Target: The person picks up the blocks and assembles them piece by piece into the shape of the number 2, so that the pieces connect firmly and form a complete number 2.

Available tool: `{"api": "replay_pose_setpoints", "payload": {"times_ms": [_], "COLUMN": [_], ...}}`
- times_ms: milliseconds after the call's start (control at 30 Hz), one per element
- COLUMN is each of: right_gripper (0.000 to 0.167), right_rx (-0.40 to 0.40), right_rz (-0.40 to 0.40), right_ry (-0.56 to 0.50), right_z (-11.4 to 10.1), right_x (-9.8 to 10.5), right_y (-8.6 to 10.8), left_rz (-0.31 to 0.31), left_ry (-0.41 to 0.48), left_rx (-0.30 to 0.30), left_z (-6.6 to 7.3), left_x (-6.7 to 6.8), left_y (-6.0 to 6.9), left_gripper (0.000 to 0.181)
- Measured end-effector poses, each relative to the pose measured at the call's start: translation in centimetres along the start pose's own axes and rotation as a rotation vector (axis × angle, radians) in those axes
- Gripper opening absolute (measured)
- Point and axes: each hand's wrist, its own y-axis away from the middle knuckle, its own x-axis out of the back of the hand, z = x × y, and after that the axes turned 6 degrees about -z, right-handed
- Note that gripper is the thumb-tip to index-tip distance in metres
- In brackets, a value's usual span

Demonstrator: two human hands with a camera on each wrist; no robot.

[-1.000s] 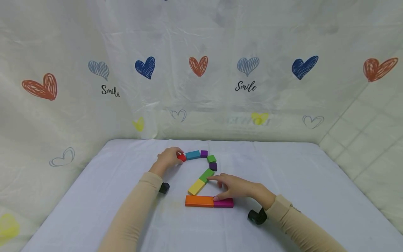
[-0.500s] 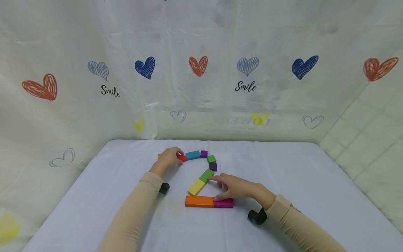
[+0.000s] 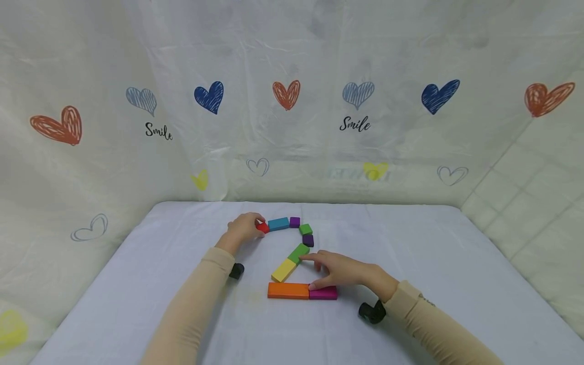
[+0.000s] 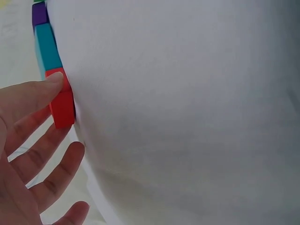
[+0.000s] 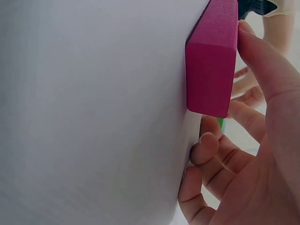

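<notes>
Coloured blocks lie in a shape like a "2" on the white cloth. At its upper left end my left hand (image 3: 243, 230) pinches a red block (image 4: 63, 108) between thumb and fingers, against the blue block (image 3: 279, 224). Beyond that come a purple block (image 3: 295, 222), a small green block (image 3: 305, 229) and a dark purple block (image 3: 308, 240). A longer green block (image 3: 298, 253) and a yellow block (image 3: 284, 270) slant down to an orange block (image 3: 288, 291) and a magenta block (image 5: 211, 77). My right hand (image 3: 342, 268) touches the longer green block with its index finger and the magenta block with its thumb.
White cloth (image 3: 410, 243) covers the table around the blocks. A pale sheet with printed hearts (image 3: 287, 95) hangs behind the table's far edge. Black wrist cameras (image 3: 372, 312) sit under both wrists, close to the cloth.
</notes>
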Motion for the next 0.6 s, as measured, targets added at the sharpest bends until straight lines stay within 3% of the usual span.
{"api": "replay_pose_setpoints", "payload": {"times_ms": [233,467,600], "right_gripper": [0.074,0.070,0.067], "right_rx": [0.000,0.003,0.012], "right_rz": [-0.004,-0.003,0.045], "right_ry": [0.000,-0.009,0.001], "right_z": [0.1,0.3,0.6], "right_x": [0.1,0.4,0.9], "right_y": [-0.1,-0.1,0.3], "left_rz": [-0.035,-0.041,-0.027], "left_ry": [0.027,0.096,0.086], "left_rx": [-0.004,0.000,-0.026], "left_z": [-0.5,-1.8,-2.9], "left_x": [0.3,1.4,2.1], "left_y": [-0.5,0.3,0.7], "left_gripper": [0.048,0.048,0.052]}}
